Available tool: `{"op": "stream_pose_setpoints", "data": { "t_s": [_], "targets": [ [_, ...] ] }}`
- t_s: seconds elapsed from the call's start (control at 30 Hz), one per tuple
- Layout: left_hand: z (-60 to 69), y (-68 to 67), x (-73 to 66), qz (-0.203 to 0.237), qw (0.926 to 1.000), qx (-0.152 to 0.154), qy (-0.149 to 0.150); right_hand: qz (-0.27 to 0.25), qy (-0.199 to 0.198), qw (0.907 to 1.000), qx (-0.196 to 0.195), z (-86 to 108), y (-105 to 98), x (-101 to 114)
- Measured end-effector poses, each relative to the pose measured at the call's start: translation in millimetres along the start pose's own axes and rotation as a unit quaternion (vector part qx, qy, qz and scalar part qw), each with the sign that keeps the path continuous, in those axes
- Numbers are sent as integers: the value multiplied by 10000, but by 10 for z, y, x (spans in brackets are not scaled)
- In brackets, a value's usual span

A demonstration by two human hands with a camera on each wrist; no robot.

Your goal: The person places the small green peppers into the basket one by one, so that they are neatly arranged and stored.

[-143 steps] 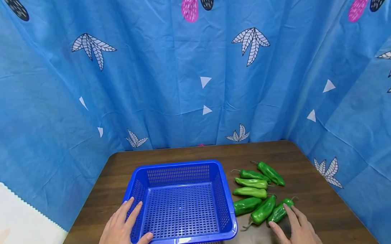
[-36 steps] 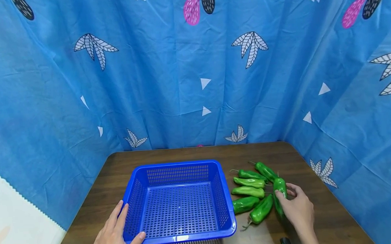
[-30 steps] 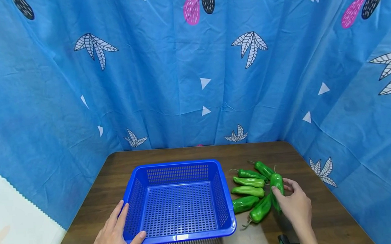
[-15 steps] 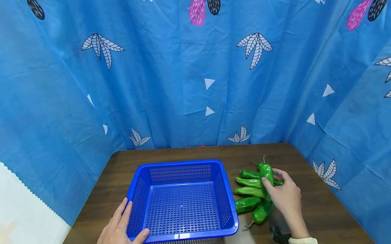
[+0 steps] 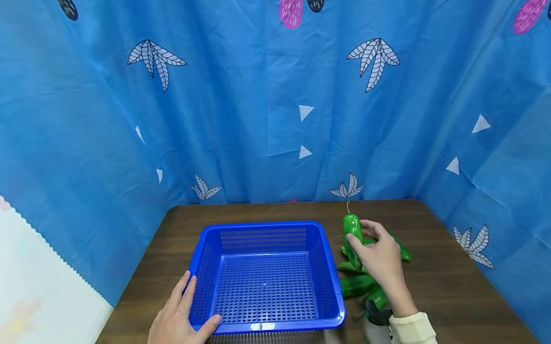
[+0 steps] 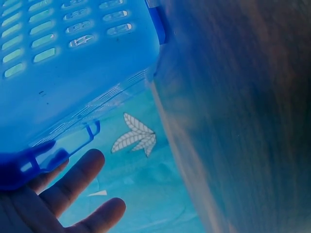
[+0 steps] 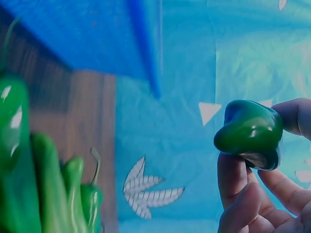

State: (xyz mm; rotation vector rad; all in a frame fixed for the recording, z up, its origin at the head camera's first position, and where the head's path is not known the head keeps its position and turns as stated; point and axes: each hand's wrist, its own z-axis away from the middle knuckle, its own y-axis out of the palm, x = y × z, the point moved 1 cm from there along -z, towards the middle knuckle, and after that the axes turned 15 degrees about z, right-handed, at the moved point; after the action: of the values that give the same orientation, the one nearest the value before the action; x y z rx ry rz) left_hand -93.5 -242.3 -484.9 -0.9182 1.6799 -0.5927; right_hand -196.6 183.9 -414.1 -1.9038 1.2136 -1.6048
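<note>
My right hand [image 5: 382,262] pinches a long green pepper [image 5: 352,227] between thumb and fingers, holding it up beside the basket with the stem pointing away. In the right wrist view that pepper [image 7: 250,131] is seen end-on, gripped by the fingertips. My left hand [image 5: 177,319] rests at the near left corner of a blue plastic basket [image 5: 263,225], its fingers extended along the left rim and the thumb by the front rim. Nothing lies in the basket. Several other green peppers [image 5: 356,285] lie right of it, partly hidden by my right hand and wrist.
A brown wood-grain table [image 5: 462,287] carries everything. A blue patterned curtain [image 5: 264,116] hangs behind and at both sides. White cloth with a scalloped edge [image 5: 33,271] shows at the lower left. A dark device [image 5: 377,315] sits at my right wrist.
My right hand has picked up the pepper from the near right of the group and carried it left and away from me, over the others. The left hand stays at the basket.
</note>
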Motion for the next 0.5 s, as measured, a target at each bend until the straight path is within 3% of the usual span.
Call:
{"op": "stream_pose_setpoints", "data": {
  "t_s": [0.27,0.5],
  "targets": [
    [-7,24,0,99,9992,-277,273,-290,-244,9990,247,-54,165,312],
    [25,30,38,77,9991,-326,243,-710,-410,9945,645,-60,344,590]
  ]
}}
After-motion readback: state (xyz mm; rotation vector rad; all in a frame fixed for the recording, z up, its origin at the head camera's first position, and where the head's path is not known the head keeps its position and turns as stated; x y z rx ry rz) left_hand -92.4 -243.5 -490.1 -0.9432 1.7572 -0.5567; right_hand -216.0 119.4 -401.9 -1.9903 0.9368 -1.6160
